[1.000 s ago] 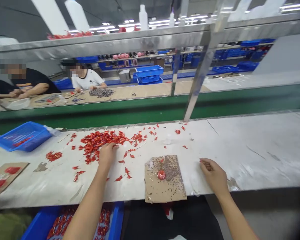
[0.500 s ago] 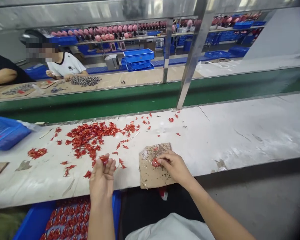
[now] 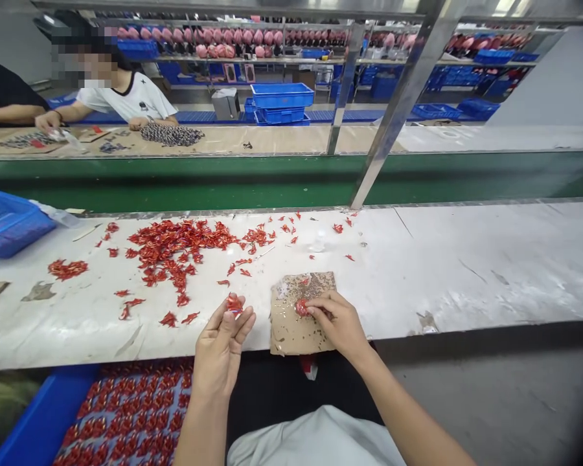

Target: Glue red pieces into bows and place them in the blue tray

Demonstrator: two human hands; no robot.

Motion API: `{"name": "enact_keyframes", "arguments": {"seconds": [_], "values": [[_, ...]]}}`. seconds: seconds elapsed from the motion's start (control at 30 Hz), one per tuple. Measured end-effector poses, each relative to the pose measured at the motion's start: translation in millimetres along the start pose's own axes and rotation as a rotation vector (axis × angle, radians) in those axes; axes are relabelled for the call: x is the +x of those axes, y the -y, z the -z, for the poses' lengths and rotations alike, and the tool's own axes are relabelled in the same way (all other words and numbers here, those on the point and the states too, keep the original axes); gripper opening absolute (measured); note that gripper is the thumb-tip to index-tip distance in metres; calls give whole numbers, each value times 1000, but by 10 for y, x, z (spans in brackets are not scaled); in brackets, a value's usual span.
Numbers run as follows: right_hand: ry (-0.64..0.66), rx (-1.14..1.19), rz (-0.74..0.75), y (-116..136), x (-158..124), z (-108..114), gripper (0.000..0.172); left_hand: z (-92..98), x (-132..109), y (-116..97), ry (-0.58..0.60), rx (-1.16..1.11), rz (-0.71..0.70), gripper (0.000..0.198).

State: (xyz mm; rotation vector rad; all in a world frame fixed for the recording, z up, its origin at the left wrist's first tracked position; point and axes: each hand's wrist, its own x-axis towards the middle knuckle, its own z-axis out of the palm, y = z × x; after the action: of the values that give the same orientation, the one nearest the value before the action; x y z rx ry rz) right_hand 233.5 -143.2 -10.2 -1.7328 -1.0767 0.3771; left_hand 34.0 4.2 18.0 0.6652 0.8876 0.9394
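A small red bunch (image 3: 234, 304) is pinched at the raised fingertips of the left hand (image 3: 219, 349). A red piece (image 3: 301, 308) is gripped by the closed fingers of the right hand (image 3: 337, 323), against a speckled cardboard sheet (image 3: 291, 330) at lower center, on the white bench (image 3: 466, 272), below scattered red pieces (image 3: 175, 243).

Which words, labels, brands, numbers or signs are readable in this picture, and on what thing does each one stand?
No word, label, brand, number or sign can be read.
The print on the chest of the co-worker's white T-shirt is too small to read.
The dark and red marks on the cardboard sheet on the far bench are too blurred to read.
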Motion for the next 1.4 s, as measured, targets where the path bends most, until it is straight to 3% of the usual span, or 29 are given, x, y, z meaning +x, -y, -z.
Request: {"name": "enact_keyframes", "arguments": {"seconds": [0.1, 0.2, 0.37, 0.53, 0.83, 1.03, 1.2, 1.4], "values": [[-10, -50, 100, -27, -73, -5, 19, -22, 1, 52, -16, -4, 6, 46], [9, -9, 101, 49, -131, 25, 17, -70, -53, 117, -1, 26, 101, 45], [82, 342, 45, 412, -141, 119, 10, -243, -279, 217, 256, 119, 386, 51], [142, 492, 135, 595, -134, 140, 9, -373, -460, 273, 435, 114, 498, 48], [172, 430, 122, 499, -209, 144, 8, -391, -555, 388, 437, 23, 580, 42], [124, 458, 35, 462, -299, 29, 9, -342, -535, 402, 472, 55, 555, 42], [187, 492, -9, 449, -341, 19, 14, -271, -522, 403, 513, 65, 532, 42], [204, 486, 100, 432, -468, -134, 13, -81, -609, 312, 559, 75, 501, 35]]}}
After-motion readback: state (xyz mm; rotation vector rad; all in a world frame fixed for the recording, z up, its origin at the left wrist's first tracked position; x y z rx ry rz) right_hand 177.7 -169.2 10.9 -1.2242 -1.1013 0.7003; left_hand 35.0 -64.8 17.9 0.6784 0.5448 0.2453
